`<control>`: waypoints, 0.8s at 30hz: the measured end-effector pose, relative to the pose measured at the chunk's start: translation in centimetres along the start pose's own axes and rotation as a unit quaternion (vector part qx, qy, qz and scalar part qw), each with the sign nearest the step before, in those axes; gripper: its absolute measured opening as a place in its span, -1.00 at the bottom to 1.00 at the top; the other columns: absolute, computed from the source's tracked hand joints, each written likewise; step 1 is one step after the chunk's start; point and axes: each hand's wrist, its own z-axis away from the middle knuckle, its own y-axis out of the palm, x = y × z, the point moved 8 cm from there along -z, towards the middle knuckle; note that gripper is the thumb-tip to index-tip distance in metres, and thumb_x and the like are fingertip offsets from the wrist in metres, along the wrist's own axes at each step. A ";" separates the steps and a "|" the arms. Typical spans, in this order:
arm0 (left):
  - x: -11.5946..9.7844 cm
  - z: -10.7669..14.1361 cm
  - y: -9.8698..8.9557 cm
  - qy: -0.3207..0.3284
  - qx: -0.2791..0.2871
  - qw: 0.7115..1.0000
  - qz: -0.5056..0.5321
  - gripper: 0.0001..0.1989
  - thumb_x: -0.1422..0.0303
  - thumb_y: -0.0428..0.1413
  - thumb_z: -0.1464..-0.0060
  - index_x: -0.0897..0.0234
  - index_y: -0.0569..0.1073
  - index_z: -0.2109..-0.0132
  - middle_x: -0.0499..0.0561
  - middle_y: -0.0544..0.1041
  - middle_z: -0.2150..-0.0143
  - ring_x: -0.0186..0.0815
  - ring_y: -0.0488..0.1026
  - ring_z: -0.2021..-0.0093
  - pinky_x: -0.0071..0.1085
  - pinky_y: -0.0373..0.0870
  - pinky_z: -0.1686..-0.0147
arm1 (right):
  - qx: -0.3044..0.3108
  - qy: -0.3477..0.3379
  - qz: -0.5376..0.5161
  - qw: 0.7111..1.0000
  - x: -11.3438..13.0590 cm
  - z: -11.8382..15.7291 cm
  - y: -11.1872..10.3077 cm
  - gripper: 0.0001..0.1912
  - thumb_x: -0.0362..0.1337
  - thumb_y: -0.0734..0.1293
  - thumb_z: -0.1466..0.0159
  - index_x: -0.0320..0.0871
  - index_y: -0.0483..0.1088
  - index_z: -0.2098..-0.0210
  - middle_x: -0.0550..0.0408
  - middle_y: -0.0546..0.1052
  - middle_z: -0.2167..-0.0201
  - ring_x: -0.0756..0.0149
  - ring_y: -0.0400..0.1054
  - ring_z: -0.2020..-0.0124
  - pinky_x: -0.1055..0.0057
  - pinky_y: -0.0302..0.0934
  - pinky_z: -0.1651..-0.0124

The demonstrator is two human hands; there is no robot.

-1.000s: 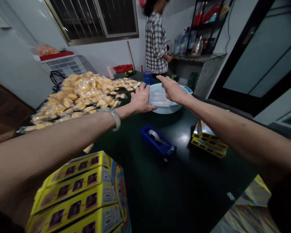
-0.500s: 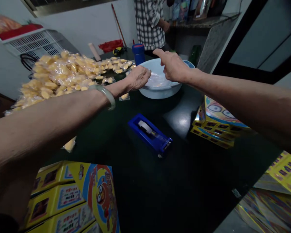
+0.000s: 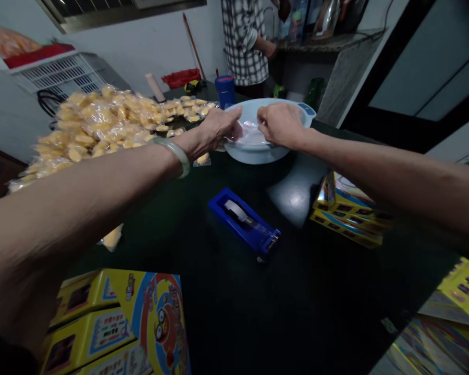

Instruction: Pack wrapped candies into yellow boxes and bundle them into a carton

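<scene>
A pale blue plastic basin (image 3: 256,156) stands on the dark table, with clear plastic bags (image 3: 252,134) inside. My left hand (image 3: 219,129), with a pale bangle on its wrist, is at the basin's left rim; its fingers are closed on clear plastic. My right hand (image 3: 282,125) reaches over the basin with its fingers curled inward, and what they hold is hidden. Left of my left hand lies a big heap of yellow pieces in clear wrappers (image 3: 101,120). A blue tape dispenser (image 3: 244,224) sits nearer me.
Stacked yellow printed boxes (image 3: 113,323) stand at front left, more boxes (image 3: 347,219) at right and others (image 3: 449,323) at the lower right edge. A blue lidded cup (image 3: 225,92) is behind the basin. A person in a checked shirt (image 3: 245,44) stands at a counter beyond.
My right hand has come down into the basin, its outstretched finger now curled in. My left hand stays at the rim, its fingers shifted slightly. The view has tilted a little.
</scene>
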 end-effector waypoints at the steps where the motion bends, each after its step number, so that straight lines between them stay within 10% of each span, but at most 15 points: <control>1: 0.0 0.0 0.0 -0.011 -0.001 1.000 0.019 -0.56 0.17 -0.12 -0.17 0.45 0.44 0.42 0.14 0.50 0.36 -0.15 0.50 0.16 -0.19 0.38 0.15 | 0.011 0.006 -0.017 1.000 -0.3 -0.3 0.4 -0.81 -0.34 0.27 -0.23 -0.14 0.46 0.18 -0.05 0.53 0.23 0.03 0.41 0.13 0.14 0.29 0.10; 11: -1.3 1.0 -2.2 -0.005 -0.051 0.995 0.088 -0.79 0.30 0.03 0.01 0.40 0.44 0.37 -0.10 0.51 0.48 -0.46 0.41 0.35 -0.39 0.31 0.24 | 0.022 0.025 -0.099 0.995 -1.3 -1.0 -0.6 -0.86 -0.35 0.30 -0.18 -0.17 0.52 0.35 0.03 0.57 0.34 0.17 0.44 0.22 0.36 0.24 0.21; 15: -1.4 1.3 -3.5 -0.006 -0.080 0.993 0.087 -0.83 0.34 0.08 -0.06 0.40 0.44 0.32 -0.13 0.46 0.50 -0.53 0.36 0.42 -0.41 0.32 0.27 | 0.040 0.062 -0.096 0.993 -2.8 -0.7 -0.1 -0.52 -0.15 0.35 -0.20 -0.14 0.36 -0.09 -0.03 0.52 0.06 0.14 0.40 0.06 0.33 0.26 0.06; 18: -0.6 0.1 -4.0 -0.035 -0.123 0.987 0.097 -0.83 0.34 0.09 -0.15 0.42 0.43 0.26 -0.02 0.48 0.39 -0.45 0.40 0.40 -0.38 0.39 0.30 | 0.161 0.052 -0.103 0.980 -3.1 -0.4 1.7 -0.14 -0.07 0.44 -0.11 -0.24 0.11 -0.29 -0.14 0.39 -0.14 0.11 0.33 -0.07 0.36 0.22 -0.03; 24: -0.2 -1.2 -3.9 -0.001 -0.151 0.971 0.187 -0.68 0.24 0.07 -0.20 0.33 0.38 -0.02 0.09 0.45 0.03 -0.26 0.46 0.11 -0.21 0.47 0.14 | 0.189 0.090 -0.093 0.973 -3.0 0.2 1.9 -0.32 -0.14 0.47 -0.09 -0.34 0.31 -0.11 -0.17 0.49 0.01 0.05 0.38 0.00 0.31 0.26 0.02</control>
